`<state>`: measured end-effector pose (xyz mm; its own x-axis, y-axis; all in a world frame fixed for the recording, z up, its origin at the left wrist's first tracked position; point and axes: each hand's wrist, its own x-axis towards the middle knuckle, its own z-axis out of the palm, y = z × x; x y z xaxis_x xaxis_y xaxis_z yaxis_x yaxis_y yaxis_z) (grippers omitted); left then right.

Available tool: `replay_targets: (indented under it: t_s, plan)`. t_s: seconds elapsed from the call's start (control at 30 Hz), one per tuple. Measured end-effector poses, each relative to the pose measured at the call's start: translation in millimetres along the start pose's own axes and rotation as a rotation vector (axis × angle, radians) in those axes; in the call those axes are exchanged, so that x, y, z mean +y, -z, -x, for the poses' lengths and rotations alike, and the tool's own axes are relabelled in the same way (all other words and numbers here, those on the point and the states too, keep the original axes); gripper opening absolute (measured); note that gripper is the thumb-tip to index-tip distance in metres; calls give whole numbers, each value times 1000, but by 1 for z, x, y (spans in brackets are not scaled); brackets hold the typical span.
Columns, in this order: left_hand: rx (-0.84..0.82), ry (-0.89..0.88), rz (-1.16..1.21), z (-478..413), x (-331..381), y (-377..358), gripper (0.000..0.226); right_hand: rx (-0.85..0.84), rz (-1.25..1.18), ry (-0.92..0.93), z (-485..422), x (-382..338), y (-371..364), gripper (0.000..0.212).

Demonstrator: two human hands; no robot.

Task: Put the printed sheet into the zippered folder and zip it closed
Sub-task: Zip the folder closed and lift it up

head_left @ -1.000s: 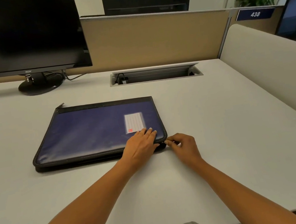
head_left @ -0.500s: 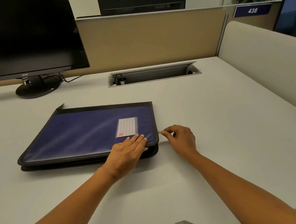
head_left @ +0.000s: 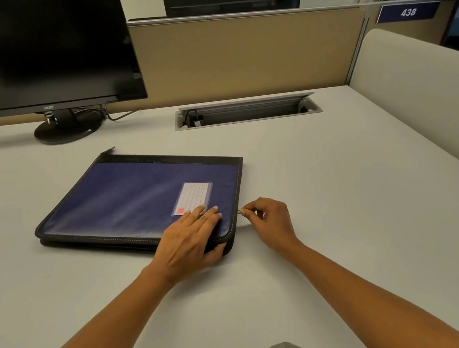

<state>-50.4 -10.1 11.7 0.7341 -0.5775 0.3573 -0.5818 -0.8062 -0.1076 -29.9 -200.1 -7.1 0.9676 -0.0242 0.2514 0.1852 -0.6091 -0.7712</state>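
Zippered folder (head_left: 137,199): flat on the desk (head_left: 345,201), cover down, in front of the monitor (head_left: 34,54). Printed sheet: not visible; judged to be inside, though cannot be confirmed. Left hand (head_left: 190,239): pressed flat on the near right corner of the folder, fingers straight, thumb at the near edge. Right hand (head_left: 271,221): pinching the zipper pull (head_left: 240,211) between thumb and forefinger, low on the folder's right side. Judged stage: step 2 of 2, zipping, part done. Near edge and near right corner apparently closed. Remaining: run the pull along the rest of the right side toward the far corner, confirm full closure, then let go.
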Motion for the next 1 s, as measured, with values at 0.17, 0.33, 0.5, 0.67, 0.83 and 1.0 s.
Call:
replay_targets:
  t_s: [0.17,0.33,0.5,0.67,0.83,1.0]
  plan:
    - [-216,199,22,-24,21,-8,68,11,16,-1,0,2,-1,14]
    - [-344,93,-110,-31,19,-8,57,44,66,-39,-6,9,3,17]
    - [-2,-68,-123,-31,12,11,52,107,41,-40,-21,5,3,15]
    - [232,-134,-76,-22,1,22,72,143,50,-57,-42,0,5,18]
    - [268,-202,-82,-7,-10,27,64,173,65,-107,-60,8,8,20]
    - [267,-245,-45,13,-21,32,60,199,83,-168,-72,19,13,22]
